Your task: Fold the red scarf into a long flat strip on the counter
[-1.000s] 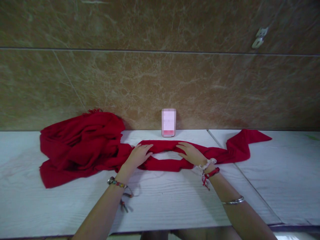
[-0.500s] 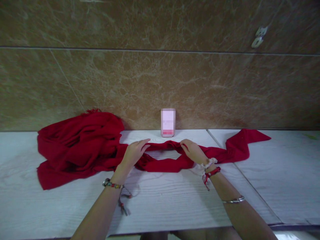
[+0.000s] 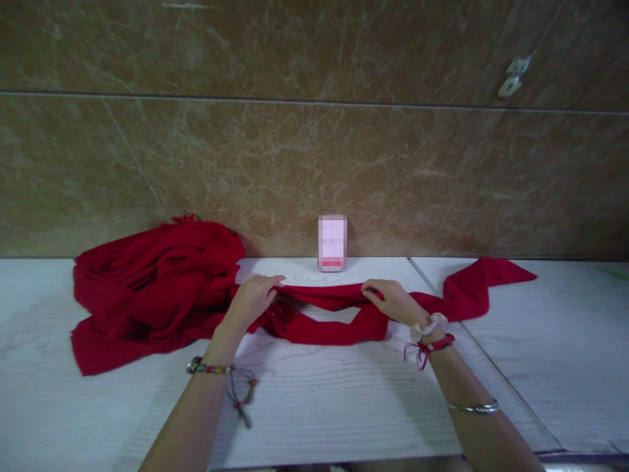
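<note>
Red scarf [image 3: 157, 288] lies on the white table [image 3: 319, 406], along the back edge by the wall [image 3: 295, 164]. It is deep red and looks soft and woolly. Most of it sits in a big crumpled heap near the back left of the table and leans on the wall. Little threads stick up from the top of the heap. From the heap a long thin strip runs to the right. In the middle of the back edge the strip is folded into two bands with a gap of white table between them. Its far end lies flat in a zigzag with a pointy tip, well to the right.

The left hand [image 3: 250, 298] rests on the upper band just beside the heap. Its fingers are together and curled over the cloth, holding it. A small fringe pokes out just under this hand. The right hand [image 3: 393, 301] holds the same band farther right, with thumb and fingers pinched shut on the cloth. Both wrists wear bead and string bracelets.

The table is flat with fine wood lines, and a thin seam [image 3: 442, 308] crosses it on the right. A small pink card [image 3: 332, 243] stands upright at the back edge and touches the wall. The wall is brown, shiny stone with pale veins.
</note>
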Available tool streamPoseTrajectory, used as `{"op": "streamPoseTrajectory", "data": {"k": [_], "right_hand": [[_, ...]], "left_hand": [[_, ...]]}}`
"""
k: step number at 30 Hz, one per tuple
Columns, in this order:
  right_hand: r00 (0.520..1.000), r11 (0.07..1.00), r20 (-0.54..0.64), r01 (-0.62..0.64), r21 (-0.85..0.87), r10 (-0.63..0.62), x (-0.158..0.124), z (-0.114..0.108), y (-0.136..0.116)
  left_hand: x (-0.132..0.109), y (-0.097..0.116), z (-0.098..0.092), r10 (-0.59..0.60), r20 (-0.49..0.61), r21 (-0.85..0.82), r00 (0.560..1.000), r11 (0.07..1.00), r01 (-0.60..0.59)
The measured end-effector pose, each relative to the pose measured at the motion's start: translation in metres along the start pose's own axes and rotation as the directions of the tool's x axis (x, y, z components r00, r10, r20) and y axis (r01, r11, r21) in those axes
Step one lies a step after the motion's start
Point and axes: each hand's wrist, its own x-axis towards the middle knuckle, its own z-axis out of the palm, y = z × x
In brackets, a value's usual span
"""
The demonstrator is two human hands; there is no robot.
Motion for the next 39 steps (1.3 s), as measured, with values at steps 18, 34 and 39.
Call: {"op": "streamPoseTrajectory", "data": {"k": [18,34,39], "right_hand": [[1.000,0.986,0.001,-0.023,-0.162,0.023,0.002,0.012,0.008],[0.998,0.999,0.052,-0.049,0.013,0.048,0.035,0.053,-0.050],[0.972,0.959,-0.147,-0.143,0.243,0.182,0.025,0.052,-0.032]], "left_hand": [[-0.004,-0.002,0.008,-0.022,0.288,-0.141,0.957,0.988,0.065],[-0.004,-0.002,0.018,-0.017,-0.176,-0.074,0.984,0.997,0.004],[-0.003,-0.010,0.021,-0.107,-0.066,-0.105,0.992,0.989,0.099]]}}
